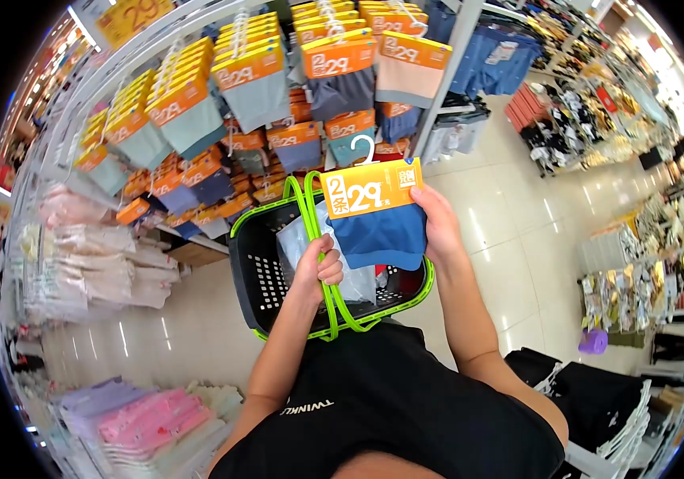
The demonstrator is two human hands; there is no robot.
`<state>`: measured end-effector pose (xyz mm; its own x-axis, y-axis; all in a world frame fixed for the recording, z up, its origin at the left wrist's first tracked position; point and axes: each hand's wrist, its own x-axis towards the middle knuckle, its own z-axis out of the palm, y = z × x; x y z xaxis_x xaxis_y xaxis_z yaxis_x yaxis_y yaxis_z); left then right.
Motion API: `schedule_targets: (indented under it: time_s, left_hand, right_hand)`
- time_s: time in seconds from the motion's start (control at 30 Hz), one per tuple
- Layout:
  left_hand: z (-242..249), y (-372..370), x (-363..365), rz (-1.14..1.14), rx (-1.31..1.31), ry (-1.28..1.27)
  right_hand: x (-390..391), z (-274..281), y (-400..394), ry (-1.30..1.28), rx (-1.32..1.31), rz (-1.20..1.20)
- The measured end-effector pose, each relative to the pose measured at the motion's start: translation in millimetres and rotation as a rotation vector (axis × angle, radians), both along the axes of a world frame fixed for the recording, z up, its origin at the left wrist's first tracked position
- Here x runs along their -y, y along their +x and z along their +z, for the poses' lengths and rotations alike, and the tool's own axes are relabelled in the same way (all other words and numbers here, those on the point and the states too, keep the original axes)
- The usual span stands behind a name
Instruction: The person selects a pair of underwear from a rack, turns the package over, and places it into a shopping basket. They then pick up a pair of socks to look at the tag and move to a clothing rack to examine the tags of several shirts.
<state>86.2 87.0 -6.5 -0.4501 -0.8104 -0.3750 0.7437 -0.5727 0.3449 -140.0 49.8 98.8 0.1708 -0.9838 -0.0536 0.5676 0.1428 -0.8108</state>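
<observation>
My left hand (320, 262) is closed around the bright green handles (308, 209) of a black shopping basket (248, 259). Inside the basket lies an item in clear plastic wrapping (294, 233), partly hidden by my arm and the handles. With my right hand (439, 219) I grip the right edge of a pack of blue underwear (380, 238), its orange card marked 29. The pack has a white hook on top and is held over the basket's right side, covering part of it.
Ahead stands a rack of similar hanging packs (250, 80) in several colours. Pale garments (110, 267) hang at the left. Folded pink clothing (154, 419) is at the lower left, and black garments (597, 399) on hangers are at the lower right. Tiled floor (510, 255) runs along the right.
</observation>
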Motion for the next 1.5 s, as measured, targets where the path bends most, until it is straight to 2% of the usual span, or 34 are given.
schedule_targets:
  time_s: [0.17, 0.3, 0.6, 0.77, 1.0, 1.2, 1.27, 1.3, 1.37, 1.4, 1.43, 1.5]
  left_hand:
    - [5.0, 35.4, -11.8, 0.121, 0.06, 0.031]
    - [2.4, 68.0, -20.8, 0.227, -0.01, -0.002]
    - [-5.4, 110.7, -36.3, 0.315, -0.048, -0.053]
    - [-6.8, 115.1, -39.2, 0.332, -0.059, -0.045]
    - [-4.8, 112.3, -38.0, 0.327, -0.05, -0.025]
    - [-7.2, 110.0, -35.9, 0.299, -0.066, -0.007]
    - [-9.8, 109.8, -35.4, 0.292, -0.08, -0.023]
    - [-9.4, 109.0, -35.6, 0.287, -0.093, -0.034]
    - [-6.8, 108.0, -35.8, 0.282, -0.044, -0.05]
    - [-6.9, 107.1, -36.2, 0.278, -0.056, -0.062]
    - [-6.8, 106.3, -36.3, 0.274, -0.067, -0.072]
    - [-5.3, 104.3, -36.4, 0.277, -0.059, -0.056]
  right_hand:
    - [4.4, -2.8, 35.4, -0.032, 0.014, 0.089]
    - [7.1, -4.7, 68.3, -0.006, 0.016, 0.098]
    - [10.6, -22.3, 122.4, 0.006, 0.013, 0.21]
    - [7.3, -21.5, 130.5, 0.047, -0.048, 0.219]
    - [8.1, -16.2, 120.6, 0.014, -0.033, 0.189]
    - [6.5, -12.8, 109.0, -0.054, 0.023, 0.256]
    - [8.2, -20.5, 101.7, -0.028, 0.193, 0.316]
    - [7.5, -22.4, 100.3, -0.036, 0.19, 0.309]
    - [6.7, -25.2, 97.7, 0.088, 0.536, 0.405]
    - [7.3, -22.8, 93.0, 0.084, 0.71, 0.587]
    - [10.5, -21.7, 96.1, -0.108, 0.782, 0.833]
    - [10.3, -27.3, 109.6, -0.123, 1.008, 0.909]
